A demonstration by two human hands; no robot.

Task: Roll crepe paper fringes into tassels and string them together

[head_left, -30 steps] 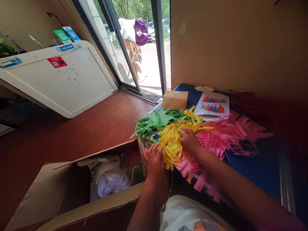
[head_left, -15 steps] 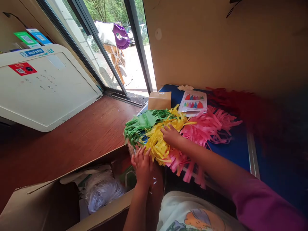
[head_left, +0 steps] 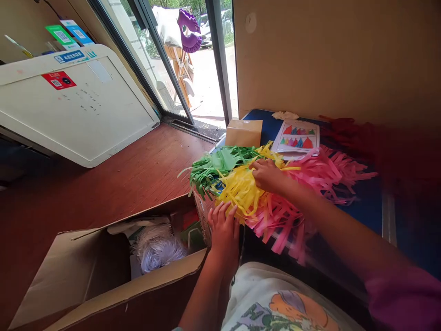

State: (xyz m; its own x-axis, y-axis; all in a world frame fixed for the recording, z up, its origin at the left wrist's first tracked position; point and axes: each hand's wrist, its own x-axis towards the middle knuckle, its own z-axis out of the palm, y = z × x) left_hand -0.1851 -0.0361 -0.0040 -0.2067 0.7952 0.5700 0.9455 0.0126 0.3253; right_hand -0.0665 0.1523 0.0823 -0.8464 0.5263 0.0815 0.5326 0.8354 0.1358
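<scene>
My right hand (head_left: 268, 176) is over the yellow fringed tassel (head_left: 239, 188), its fingers bent and pinched together on the strips near the top. My left hand (head_left: 223, 225) rests at the tassel's lower edge, fingers stretched out and slightly apart, the tips touching or just short of the strips. A green fringed tassel (head_left: 220, 163) lies left of the yellow one. On the right, pink fringed tassels (head_left: 320, 168) spread out, some strips hanging over the table's front edge. How much of the yellow strips my right fingers hold is hidden.
Behind the tassels stand a small cardboard box (head_left: 244, 133) and a printed card (head_left: 298, 138) on the blue table (head_left: 368, 211). Dark red fringe (head_left: 354, 133) lies at the right. An open carton (head_left: 144, 287) holding white stringy material (head_left: 160, 253) stands at the lower left, near a whiteboard (head_left: 69, 115).
The view has swung left, so the scene sits further right and a little higher. My right fingers look more bent on the yellow strips. My left hand keeps its place by the tassel's edge.
</scene>
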